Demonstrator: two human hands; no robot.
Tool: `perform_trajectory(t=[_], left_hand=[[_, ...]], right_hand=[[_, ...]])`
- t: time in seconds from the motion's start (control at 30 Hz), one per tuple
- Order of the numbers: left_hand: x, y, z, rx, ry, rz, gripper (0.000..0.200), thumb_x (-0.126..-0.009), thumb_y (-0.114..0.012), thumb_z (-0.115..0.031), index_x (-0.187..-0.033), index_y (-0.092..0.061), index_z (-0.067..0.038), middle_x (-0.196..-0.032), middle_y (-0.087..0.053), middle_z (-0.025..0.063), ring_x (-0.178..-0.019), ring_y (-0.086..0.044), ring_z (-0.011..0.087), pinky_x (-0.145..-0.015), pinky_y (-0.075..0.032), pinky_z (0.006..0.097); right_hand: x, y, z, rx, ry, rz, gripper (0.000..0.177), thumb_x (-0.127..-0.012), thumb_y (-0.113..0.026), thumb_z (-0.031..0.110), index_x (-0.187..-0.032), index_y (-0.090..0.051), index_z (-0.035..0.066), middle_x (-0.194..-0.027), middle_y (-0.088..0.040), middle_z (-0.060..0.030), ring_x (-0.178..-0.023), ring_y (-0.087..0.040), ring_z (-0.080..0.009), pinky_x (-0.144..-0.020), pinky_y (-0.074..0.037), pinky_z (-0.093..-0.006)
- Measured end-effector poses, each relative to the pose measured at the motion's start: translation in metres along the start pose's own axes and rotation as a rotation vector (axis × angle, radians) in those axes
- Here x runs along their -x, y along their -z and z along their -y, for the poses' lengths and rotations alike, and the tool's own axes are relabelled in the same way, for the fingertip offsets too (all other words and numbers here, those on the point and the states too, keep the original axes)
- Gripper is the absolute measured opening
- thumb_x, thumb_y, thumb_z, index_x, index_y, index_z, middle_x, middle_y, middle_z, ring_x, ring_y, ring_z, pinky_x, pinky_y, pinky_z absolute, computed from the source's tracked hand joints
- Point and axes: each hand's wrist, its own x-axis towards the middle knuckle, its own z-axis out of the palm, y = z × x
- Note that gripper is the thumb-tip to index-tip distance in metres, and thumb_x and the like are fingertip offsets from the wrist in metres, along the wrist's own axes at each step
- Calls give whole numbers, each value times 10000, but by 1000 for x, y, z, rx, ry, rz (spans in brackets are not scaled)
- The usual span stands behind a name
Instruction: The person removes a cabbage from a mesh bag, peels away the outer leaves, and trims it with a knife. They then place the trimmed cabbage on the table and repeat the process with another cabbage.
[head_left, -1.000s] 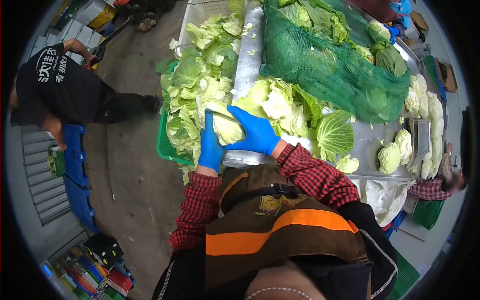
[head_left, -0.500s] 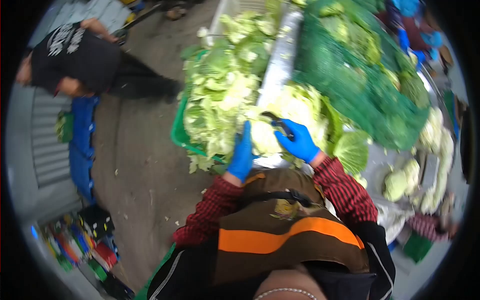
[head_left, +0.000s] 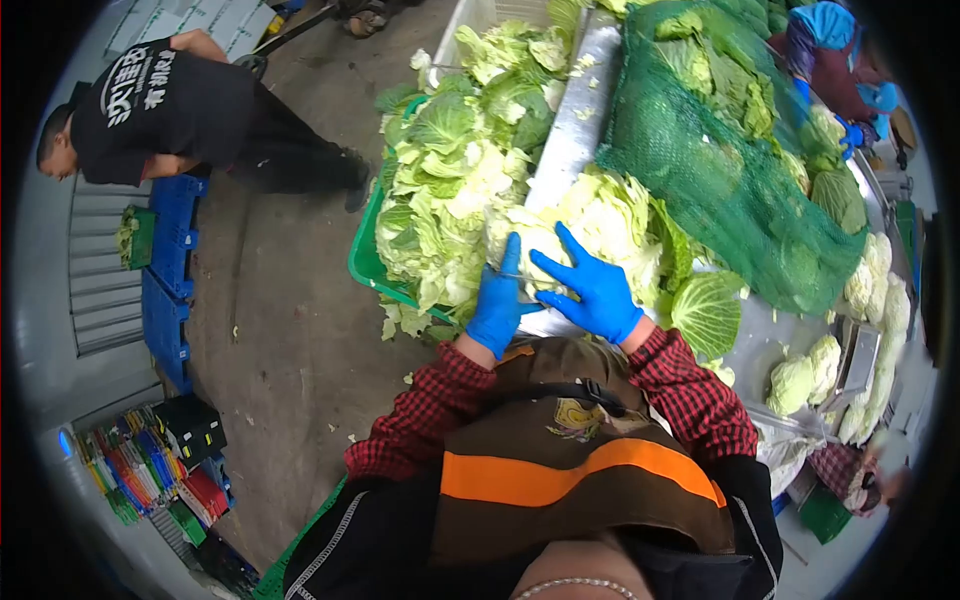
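Observation:
A pale trimmed cabbage point(head_left: 528, 232) rests just in front of both hands, over the metal table. My left hand point(head_left: 498, 308), in a blue glove, lies along its left side with fingers stretched and thumb apart. My right hand point(head_left: 600, 300), also blue-gloved, is on the cabbage's right side with several fingers spread. Between its thumb and forefinger a knife point(head_left: 520, 277) shows as a thin dark line pointing left; its handle is hidden by the glove. Loose cabbage leaves point(head_left: 610, 215) lie directly beyond my right hand.
A green crate point(head_left: 365, 255) heaped with leaves stands left of the metal table point(head_left: 570, 150). Cabbages under green netting point(head_left: 690, 130) fill the right, near a scale point(head_left: 855, 360). A co-worker in black point(head_left: 180, 110) stands left; another person point(head_left: 835, 60) works far right.
My right hand has turned palm-down and spread its fingers over the cabbage, so the knife handle is now covered. My left hand has tilted slightly right, closer to it.

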Motion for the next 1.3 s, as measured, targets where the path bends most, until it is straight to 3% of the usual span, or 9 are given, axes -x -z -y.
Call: perform_trajectory(t=[0.2, 0.27, 0.43, 0.6, 0.73, 0.93, 1.07, 1.2, 1.3], left_hand=[[16, 10, -16, -12, 45, 59, 648, -960, -558, -521, -1387, -459, -43, -1275, -604, 131, -1096, -649, 274, -838, -594, 461], [22, 16, -24, 35, 82, 95, 684, -967, -525, -548, -1405, -435, -31, -1344, -553, 145, -1188, -596, 291, -895, -568, 478], [35, 30, -29, 32, 89, 108, 720, -973, -497, -564, -1444, -382, -33, -1402, -499, 154, -1267, -534, 288, -961, -533, 463], [28, 37, -11, -21, 13, 150, 682, -986, -514, -511, -1473, -350, -61, -1376, -512, 142, -1251, -546, 261, -953, -536, 403], [36, 43, 0, -566, -248, 211, 459, -1043, -459, -358, -1423, -403, -105, -1313, -547, 77, -1192, -572, 202, -929, -538, 375], [52, 22, -2, -78, -74, 90, 501, -966, -625, -218, -1396, -403, -90, -1213, -550, 76, -1132, -591, 204, -868, -559, 347], [43, 4, -11, -74, -45, 65, 485, -929, -675, -291, -1286, -452, -51, -1210, -574, 125, -1054, -644, 233, -799, -596, 377], [34, -9, -20, -128, 51, -30, 604, -907, -667, -463, -1335, -498, -72, -1243, -582, 130, -1103, -608, 260, -887, -542, 470], [31, -14, -20, -95, 78, -79, 641, -880, -695, -469, -1332, -473, -73, -1250, -565, 139, -1103, -612, 298, -840, -557, 509]], right_hand=[[1, -25, -9, -511, 46, -236, 290, -905, -667, 138, -1191, -707, 160, -1340, -593, -166, -1030, -689, -275, -888, -538, -335], [-1, -51, -25, -714, -198, -431, 214, -927, -661, 149, -1110, -715, 52, -1026, -730, -103, -929, -695, -185, -812, -531, -305], [-1, -58, -67, -585, -727, -272, 314, -887, -714, 274, -1120, -690, 65, -1004, -717, -112, -861, -694, -209, -764, -532, -310], [-27, -13, 10, -148, -191, -386, 565, -778, -773, 486, -1187, -667, 111, -1015, -666, -91, -814, -680, -243, -726, -541, -355], [-41, -7, 24, 23, -240, -98, 594, -788, -700, 588, -1151, -669, 119, -960, -638, -104, -828, -670, -305, -722, -543, -398], [-32, -33, -9, -277, -281, -423, 200, -876, -719, 243, -968, -718, 65, -701, -608, -106, -571, -555, -243, -576, -477, -339], [-33, -40, -85, -261, -770, -478, 404, -865, -696, 408, -926, -677, 9, -741, -644, -188, -694, -643, -381, -666, -516, -440], [1, -9, -81, -14, -526, -667, 586, -783, -776, 457, -1203, -605, 86, -1100, -611, -129, -847, -644, -325, -729, -516, -401], [14, 24, -5, -169, -315, -333, 721, -724, -819, 437, -1317, -545, 133, -1160, -581, -119, -952, -633, -300, -775, -532, -394]])
